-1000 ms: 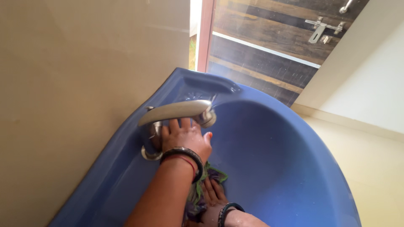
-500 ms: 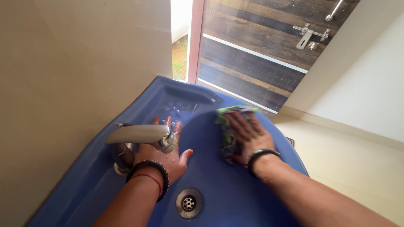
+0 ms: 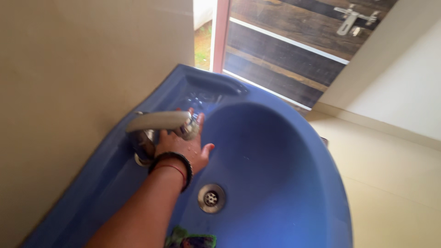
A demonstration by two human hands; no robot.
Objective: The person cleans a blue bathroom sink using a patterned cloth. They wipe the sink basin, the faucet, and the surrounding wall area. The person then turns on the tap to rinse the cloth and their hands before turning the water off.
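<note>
My left hand point(image 3: 183, 146) lies flat on the back ledge of a blue washbasin point(image 3: 294, 151), under the spout of a metal tap point(image 3: 158, 123), fingers spread and wet. It wears a dark bangle and a red thread at the wrist. A green and purple cloth point(image 3: 190, 240) shows at the bottom edge of the bowl, below the round metal drain point(image 3: 211, 198). My right hand is out of view.
A beige wall runs along the left of the basin. Behind it stand a pink door frame point(image 3: 219, 34) and a dark wooden door point(image 3: 298, 50) with a metal latch point(image 3: 351, 18). Pale tiled floor lies to the right.
My right hand left the far rim of the bowl with the cloth and dropped out of view; the cloth now shows at the bottom edge. My left hand stayed under the tap.
</note>
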